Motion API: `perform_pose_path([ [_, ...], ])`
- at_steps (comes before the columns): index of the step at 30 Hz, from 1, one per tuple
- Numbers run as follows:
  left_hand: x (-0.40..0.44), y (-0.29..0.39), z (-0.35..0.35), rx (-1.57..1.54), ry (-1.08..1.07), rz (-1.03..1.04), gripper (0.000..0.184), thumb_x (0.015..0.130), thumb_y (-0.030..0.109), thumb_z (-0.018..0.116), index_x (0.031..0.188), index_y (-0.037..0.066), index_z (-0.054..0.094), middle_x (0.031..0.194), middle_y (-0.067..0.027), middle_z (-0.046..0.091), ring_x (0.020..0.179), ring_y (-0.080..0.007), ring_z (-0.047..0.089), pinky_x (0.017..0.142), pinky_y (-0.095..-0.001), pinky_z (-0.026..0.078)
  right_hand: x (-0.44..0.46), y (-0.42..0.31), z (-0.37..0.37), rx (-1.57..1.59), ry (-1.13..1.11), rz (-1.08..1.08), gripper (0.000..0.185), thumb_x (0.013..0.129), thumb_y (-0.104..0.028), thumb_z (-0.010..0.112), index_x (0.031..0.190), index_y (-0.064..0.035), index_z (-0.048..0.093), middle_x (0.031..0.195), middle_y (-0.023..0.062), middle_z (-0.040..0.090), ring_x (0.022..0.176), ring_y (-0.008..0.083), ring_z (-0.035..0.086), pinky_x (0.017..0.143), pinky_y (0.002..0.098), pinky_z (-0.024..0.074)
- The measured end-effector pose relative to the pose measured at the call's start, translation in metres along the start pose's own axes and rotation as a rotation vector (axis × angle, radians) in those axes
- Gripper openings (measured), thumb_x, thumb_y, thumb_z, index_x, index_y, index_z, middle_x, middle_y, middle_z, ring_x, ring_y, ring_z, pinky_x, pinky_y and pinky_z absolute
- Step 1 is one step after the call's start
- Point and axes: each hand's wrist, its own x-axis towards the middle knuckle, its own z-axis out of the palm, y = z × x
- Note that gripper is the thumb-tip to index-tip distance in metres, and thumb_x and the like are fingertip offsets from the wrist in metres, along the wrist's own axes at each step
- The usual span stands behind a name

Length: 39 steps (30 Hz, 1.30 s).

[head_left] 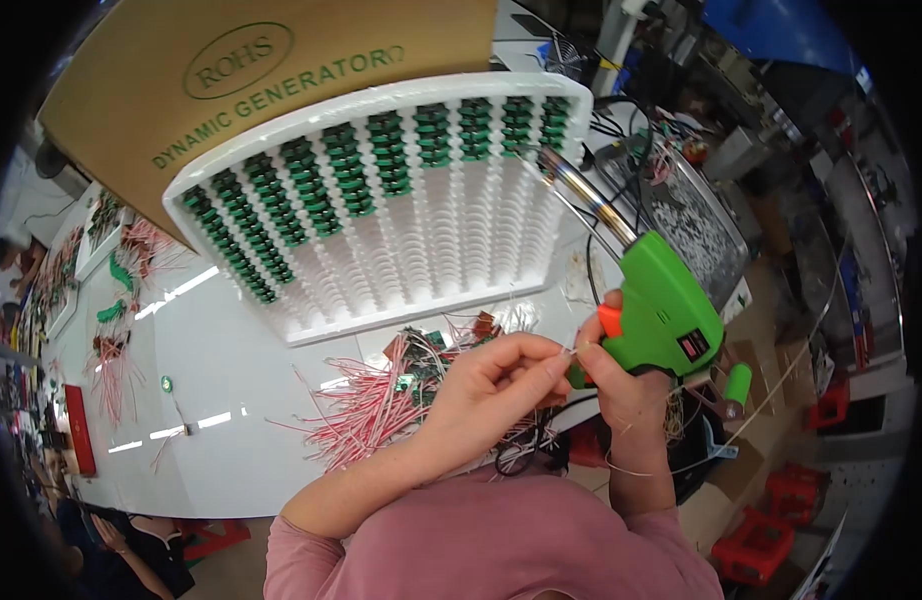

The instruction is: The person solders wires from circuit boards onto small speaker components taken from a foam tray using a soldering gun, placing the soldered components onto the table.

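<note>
In the head view, a shiny white table (201,350) sits in a busy room, with a big brown box (331,70) at the back. A white foam tray (421,255) is in front of the box, and green boards (346,165) fill the top part of its rows. A pile of pink and white wires (356,410) lies by the left hand (486,390). The left thumb and finger pinch a thin pale bit (570,351), too small to name, right between the two hands. The right hand (626,395) curls round a green soldering gun (671,300), whose long metal tube (599,205) points up at the tray's right side
</note>
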Motion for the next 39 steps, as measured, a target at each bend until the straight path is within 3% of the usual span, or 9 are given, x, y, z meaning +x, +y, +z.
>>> perform_pose_path([
  [3, 0.0, 0.005, -0.001, 0.001, -0.007, 0.005, 0.017, 0.087, 0.013, 0.052, 0.097, 0.0, 0.056, 0.082, -0.0037, 0.06, 0.075, -0.0068, 0.058, 0.069, -0.019, 0.048, 0.003, 0.007, -0.01, 0.099, -0.118, -0.066, 0.041, 0.071, 0.001, 0.063, 0.108, 0.0016, 0.046, 0.08, 0.0037, 0.055, 0.072, 0.0077, 0.051, 0.062, 0.0207, 0.0418],
  [9, 0.003, 0.016, -0.01, 0.064, 0.066, 0.051, 0.016, 0.086, 0.011, 0.053, 0.095, -0.001, 0.056, 0.083, -0.0044, 0.06, 0.076, -0.0076, 0.058, 0.07, -0.0204, 0.048, 0.005, 0.017, -0.027, 0.072, -0.033, -0.071, 0.043, 0.07, 0.0, 0.062, 0.108, 0.0012, 0.044, 0.076, 0.0069, 0.054, 0.065, 0.011, 0.051, 0.059, 0.0229, 0.0419],
  [14, 0.001, 0.044, -0.031, 0.082, 0.253, 0.168, 0.013, 0.085, 0.008, 0.053, 0.094, -0.001, 0.057, 0.085, -0.0049, 0.06, 0.08, -0.0095, 0.058, 0.073, -0.0222, 0.048, 0.013, 0.017, -0.042, 0.223, -0.268, -0.196, 0.045, 0.081, -0.034, 0.058, 0.109, -0.0057, 0.038, 0.052, 0.0004, 0.039, 0.042, 0.0094, 0.035, 0.042, 0.0229, 0.0274],
  [15, 0.0, 0.047, -0.039, 0.093, 0.297, 0.211, 0.012, 0.085, 0.008, 0.053, 0.093, -0.001, 0.057, 0.085, -0.0049, 0.06, 0.081, -0.0096, 0.058, 0.073, -0.022, 0.048, 0.015, 0.017, -0.045, 0.245, -0.304, -0.206, 0.045, 0.081, -0.034, 0.058, 0.109, -0.006, 0.038, 0.052, 0.0001, 0.04, 0.041, 0.0093, 0.035, 0.042, 0.0227, 0.0278],
  [20, 0.004, 0.048, -0.068, 0.034, 0.494, 0.214, 0.016, 0.083, 0.016, 0.056, 0.091, 0.002, 0.059, 0.079, -0.0027, 0.06, 0.054, -0.0026, 0.038, 0.051, -0.0159, 0.032, 0.031, 0.011, -0.043, 0.27, -0.403, -0.225, 0.045, 0.081, -0.036, 0.058, 0.11, -0.0074, 0.038, 0.052, -0.0023, 0.04, 0.042, 0.0081, 0.035, 0.042, 0.0213, 0.0293],
  [23, 0.015, 0.047, -0.073, -0.051, 0.499, 0.208, 0.017, 0.082, 0.017, 0.056, 0.09, 0.002, 0.057, 0.075, -0.0032, 0.059, 0.049, -0.0027, 0.033, 0.046, -0.0167, 0.024, 0.042, 0.018, -0.04, 0.237, -0.474, -0.271, 0.045, 0.081, -0.036, 0.058, 0.111, -0.0075, 0.04, 0.053, -0.0028, 0.04, 0.043, 0.0078, 0.035, 0.042, 0.0216, 0.0292],
  [32, 0.032, 0.057, -0.084, -0.135, 0.47, 0.208, 0.016, 0.083, 0.018, 0.053, 0.089, 0.004, 0.057, 0.076, -0.0044, 0.06, 0.049, -0.0034, 0.041, 0.043, -0.0164, 0.025, 0.051, 0.024, -0.024, -0.14, -0.463, -0.169, 0.047, 0.082, -0.036, 0.056, 0.117, -0.0077, 0.042, 0.053, -0.002, 0.039, 0.044, 0.0084, 0.035, 0.042, 0.0227, 0.0282],
  [37, 0.034, 0.05, -0.086, -0.114, 0.391, 0.207, 0.014, 0.086, 0.019, 0.05, 0.088, 0.005, 0.054, 0.082, -0.009, 0.063, 0.052, -0.0042, 0.047, 0.046, -0.0167, 0.032, 0.05, 0.063, -0.056, -0.558, -0.326, -0.307, 0.044, 0.083, -0.031, 0.056, 0.116, -0.0058, 0.042, 0.051, -0.0016, 0.039, 0.044, 0.0084, 0.035, 0.042, 0.0228, 0.0282],
  [39, 0.033, 0.049, -0.086, -0.083, 0.353, 0.223, 0.014, 0.087, 0.019, 0.048, 0.087, 0.005, 0.052, 0.087, -0.0113, 0.063, 0.053, -0.0044, 0.049, 0.049, -0.0175, 0.036, 0.051, 0.06, -0.051, -0.491, -0.349, -0.33, 0.044, 0.083, -0.03, 0.055, 0.116, -0.0048, 0.042, 0.051, -0.0018, 0.039, 0.043, 0.0083, 0.035, 0.042, 0.0228, 0.0282],
])
